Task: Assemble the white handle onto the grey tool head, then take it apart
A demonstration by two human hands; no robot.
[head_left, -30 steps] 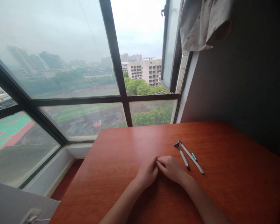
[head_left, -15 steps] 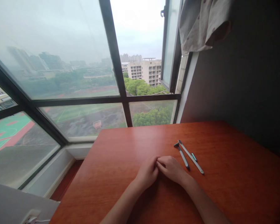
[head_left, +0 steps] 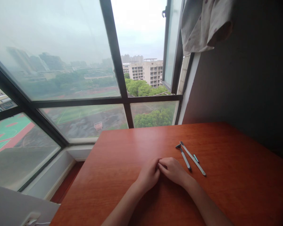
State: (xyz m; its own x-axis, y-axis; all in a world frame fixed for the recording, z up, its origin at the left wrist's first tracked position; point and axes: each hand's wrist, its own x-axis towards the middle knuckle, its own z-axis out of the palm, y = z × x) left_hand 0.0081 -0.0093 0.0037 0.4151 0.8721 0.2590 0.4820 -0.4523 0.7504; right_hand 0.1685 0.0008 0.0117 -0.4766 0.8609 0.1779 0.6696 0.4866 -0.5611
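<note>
My left hand (head_left: 149, 172) and my right hand (head_left: 172, 169) rest together on the reddish-brown wooden table (head_left: 122, 153). Their fingers are curled and meet at the tips, and no object shows between them; the palms are hidden. Just beyond my right hand lies a razor (head_left: 185, 158) with a grey handle and a dark head. Beside it, a long, thin grey stick-like piece (head_left: 193, 159) lies slanted, its far end close to the razor's head. A small green and dark piece (head_left: 196, 158) sits against its right side.
Dark-framed windows (head_left: 126, 100) stand behind and to the left of the table, one pane swung open. A light cloth (head_left: 200, 28) hangs at the upper right, before a dark grey wall (head_left: 240, 78). At the lower left is a white ledge (head_left: 21, 204) with a cable.
</note>
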